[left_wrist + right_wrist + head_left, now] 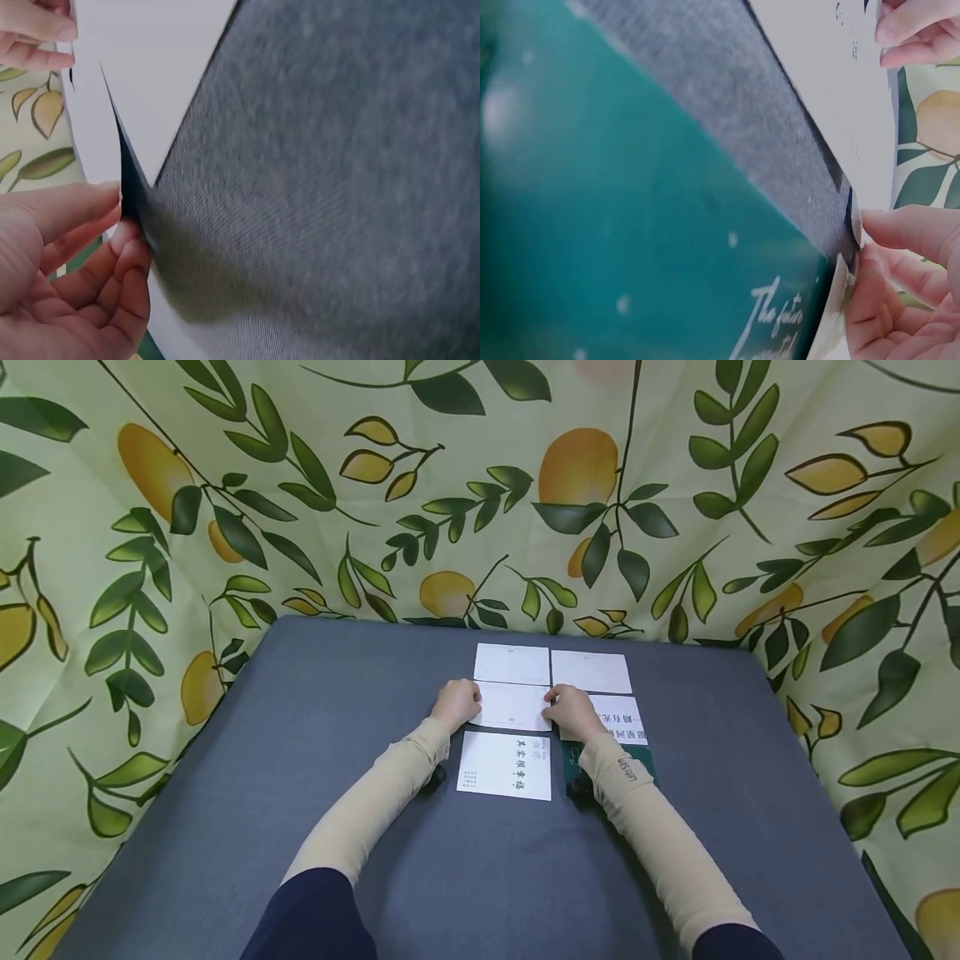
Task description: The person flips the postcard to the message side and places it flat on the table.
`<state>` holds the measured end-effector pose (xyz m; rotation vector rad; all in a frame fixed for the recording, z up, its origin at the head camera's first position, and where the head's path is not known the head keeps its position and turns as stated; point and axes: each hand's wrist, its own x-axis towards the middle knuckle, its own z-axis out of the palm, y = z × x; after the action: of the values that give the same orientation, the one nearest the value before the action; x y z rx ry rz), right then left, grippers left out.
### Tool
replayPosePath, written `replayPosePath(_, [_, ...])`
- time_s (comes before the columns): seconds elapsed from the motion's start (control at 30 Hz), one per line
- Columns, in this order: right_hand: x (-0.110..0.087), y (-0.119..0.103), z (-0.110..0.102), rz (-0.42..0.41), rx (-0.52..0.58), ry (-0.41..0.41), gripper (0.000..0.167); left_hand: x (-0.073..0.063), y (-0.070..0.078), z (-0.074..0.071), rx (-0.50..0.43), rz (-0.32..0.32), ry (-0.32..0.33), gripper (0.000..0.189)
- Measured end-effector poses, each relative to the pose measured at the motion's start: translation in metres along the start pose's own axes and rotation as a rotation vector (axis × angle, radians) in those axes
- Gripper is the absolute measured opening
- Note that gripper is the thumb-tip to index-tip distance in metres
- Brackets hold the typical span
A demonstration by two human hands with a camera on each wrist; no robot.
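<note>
My left hand [455,703] pinches the left edge of a white postcard [512,707], thumb above and fingers below. The opposite edge of the same postcard is pinched by my right hand [573,712]. In the left wrist view, the held edge stands a little off the cloth, and a dark underside [135,191] shows. Nearer me lies a white card with black vertical writing [495,768]. Beside it, a dark green card with white script [667,210] is partly covered by my right wrist in the head view.
Two plain white cards, one at back left [512,662] and one at back right [592,672], lie beyond my hands. A card with large dark characters [622,718] lies right of my right hand. Grey cloth [337,693] covers the table; a leaf-and-fruit patterned curtain [480,543] surrounds it.
</note>
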<state>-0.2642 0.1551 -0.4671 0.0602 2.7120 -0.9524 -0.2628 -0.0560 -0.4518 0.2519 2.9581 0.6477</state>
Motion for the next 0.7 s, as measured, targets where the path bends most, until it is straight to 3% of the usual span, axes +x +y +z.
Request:
replayPosePath(0.5, [-0.004,-0.012,-0.01,-0.014,-0.071,-0.02,0.027,0.002,0.005,-0.004,0.101,-0.022,-0.047,0.011])
replayPosePath(0.7, [-0.016,-0.015,-0.022,-0.013,-0.06,0.026,0.036,0.0,0.015,-0.009,0.063,-0.002,-0.072,0.016])
